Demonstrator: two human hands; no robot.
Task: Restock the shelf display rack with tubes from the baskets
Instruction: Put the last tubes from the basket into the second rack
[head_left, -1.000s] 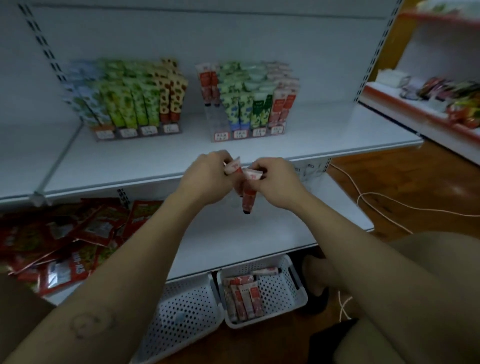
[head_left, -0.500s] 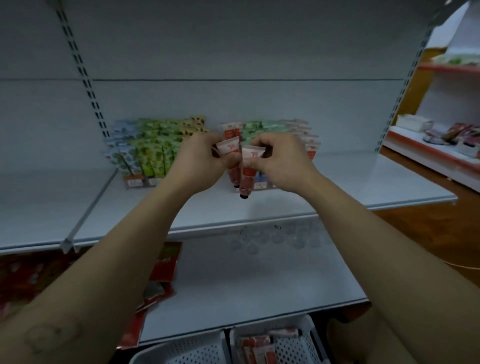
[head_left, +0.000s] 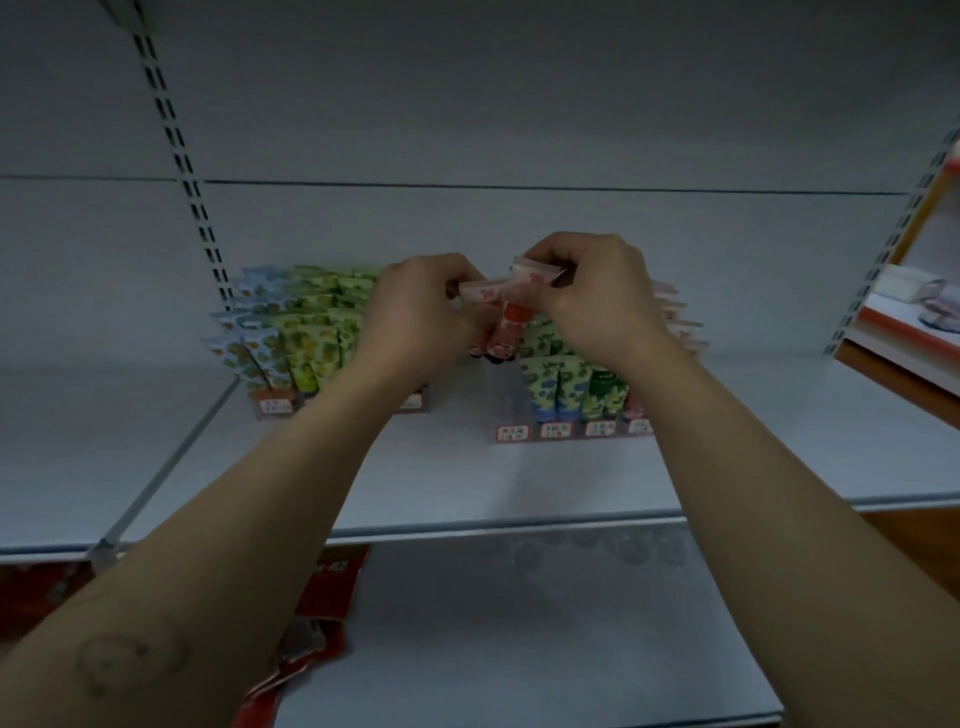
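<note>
Two red-and-white tubes (head_left: 508, 322) hang cap-down between my hands, just above the leftmost slot of the right display rack (head_left: 571, 428). My left hand (head_left: 415, 317) pinches the flat end of one tube. My right hand (head_left: 597, 299) pinches the flat end of the other. That rack holds green, blue and pink tubes in its other columns. A second rack (head_left: 270, 405) to the left is full of blue and green tubes, partly hidden by my left hand. No basket shows in the frame.
The white shelf (head_left: 467, 493) carries both racks, with bare surface in front of them. Red snack packets (head_left: 322, 592) lie on the lower shelf at the left. A perforated upright (head_left: 182, 156) rises at the back left. Another shelf unit (head_left: 904, 332) stands at the right.
Both hands have carried the two tubes up from below the shelf edge and forward to the right rack. The view has tilted up, so the baskets on the floor have dropped out of frame.
</note>
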